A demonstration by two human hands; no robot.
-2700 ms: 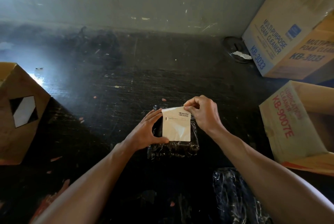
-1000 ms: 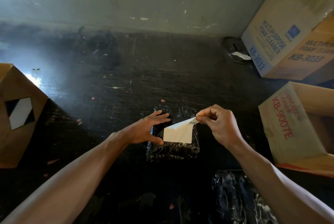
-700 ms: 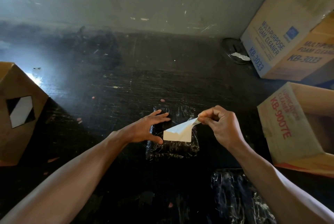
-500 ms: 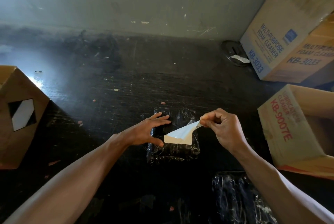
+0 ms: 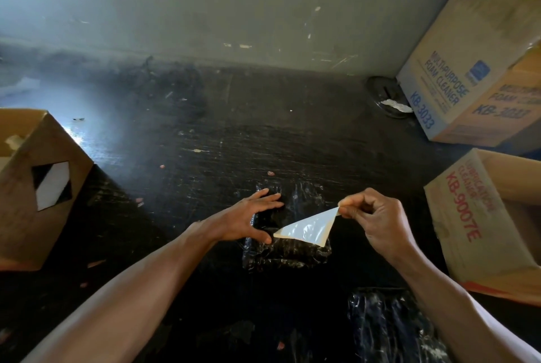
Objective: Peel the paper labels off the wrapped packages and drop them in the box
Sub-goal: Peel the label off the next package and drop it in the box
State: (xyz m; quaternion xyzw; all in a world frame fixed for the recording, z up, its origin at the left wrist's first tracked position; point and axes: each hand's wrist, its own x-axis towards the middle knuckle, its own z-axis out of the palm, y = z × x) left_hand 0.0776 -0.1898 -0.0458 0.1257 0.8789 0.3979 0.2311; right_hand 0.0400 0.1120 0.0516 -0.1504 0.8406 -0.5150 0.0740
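Label (image 5: 307, 229) half lifted off the wrapped package (image 5: 287, 251) at tabletop (image 5: 205, 157) centre: right hand (image 5: 377, 222) pinches the raised corner, left hand (image 5: 248, 222) presses flat, fingers spread, on the wrap; advise pulling low and slow toward the stuck edge to avoid tearing.

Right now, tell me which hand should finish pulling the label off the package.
Right. The right hand pinches the lifted corner of the label, mostly peeled up; the left hand rests open on the wrapped package, steadying it.
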